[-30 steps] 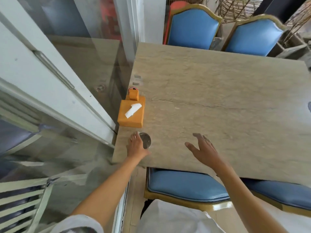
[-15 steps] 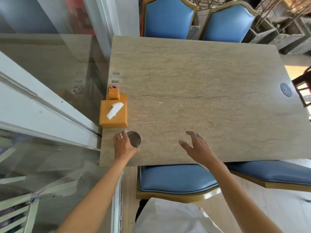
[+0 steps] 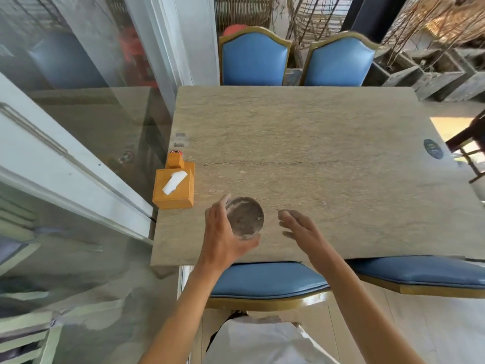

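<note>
Left hand (image 3: 223, 237) grips the glass (image 3: 245, 218), right hand (image 3: 301, 229) just beside

The glass (image 3: 245, 218) is a round, clear vessel seen almost straight from above, so its rim reads as a circle and its mouth faces up. Its inside looks greyish-brown and cloudy, with pale streaks near the far rim. It sits upright in the left hand (image 3: 223, 237), against the palm on that hand's right side. The fingers curl round its far-left wall and the thumb wraps its near edge. The right hand (image 3: 301, 229) is just beside it on the other side, apart from it and not touching. Whether its base rests on the table (image 3: 341, 179) cannot be told.
</note>
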A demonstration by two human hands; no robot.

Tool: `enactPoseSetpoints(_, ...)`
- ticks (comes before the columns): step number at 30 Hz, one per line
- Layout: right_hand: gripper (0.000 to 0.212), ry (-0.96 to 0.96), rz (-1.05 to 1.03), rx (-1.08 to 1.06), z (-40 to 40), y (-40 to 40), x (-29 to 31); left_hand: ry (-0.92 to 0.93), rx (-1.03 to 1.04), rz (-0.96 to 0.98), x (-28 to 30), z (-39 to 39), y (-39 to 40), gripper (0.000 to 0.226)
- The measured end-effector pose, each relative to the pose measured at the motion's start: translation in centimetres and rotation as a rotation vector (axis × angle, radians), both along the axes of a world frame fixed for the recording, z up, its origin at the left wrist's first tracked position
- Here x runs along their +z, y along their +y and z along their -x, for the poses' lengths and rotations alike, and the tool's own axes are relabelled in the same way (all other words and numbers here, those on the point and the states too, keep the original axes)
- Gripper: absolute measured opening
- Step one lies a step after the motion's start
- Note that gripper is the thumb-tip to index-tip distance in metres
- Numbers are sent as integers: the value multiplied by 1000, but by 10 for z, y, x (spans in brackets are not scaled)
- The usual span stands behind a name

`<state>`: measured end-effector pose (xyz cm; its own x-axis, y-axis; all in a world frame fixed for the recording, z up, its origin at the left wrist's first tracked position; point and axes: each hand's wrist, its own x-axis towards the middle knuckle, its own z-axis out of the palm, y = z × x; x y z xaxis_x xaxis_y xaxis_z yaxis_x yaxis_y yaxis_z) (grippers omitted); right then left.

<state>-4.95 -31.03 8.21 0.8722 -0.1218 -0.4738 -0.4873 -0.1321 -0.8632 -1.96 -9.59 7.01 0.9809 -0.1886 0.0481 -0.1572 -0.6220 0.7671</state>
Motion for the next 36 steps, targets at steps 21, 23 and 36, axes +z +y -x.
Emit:
enactPoseSetpoints(21,63,-63,-908,-503,182,-191,34,107,-390,245,63,137,-256,132)
enactPoseSetpoints(23,63,-89,-922,-550,200,-214,35,111,-448,216,64,148,-281,130)
enactPoseSetpoints(36,60,-321,-1091,-871,278,-345,23,127,-872,89,59,172,-430,99)
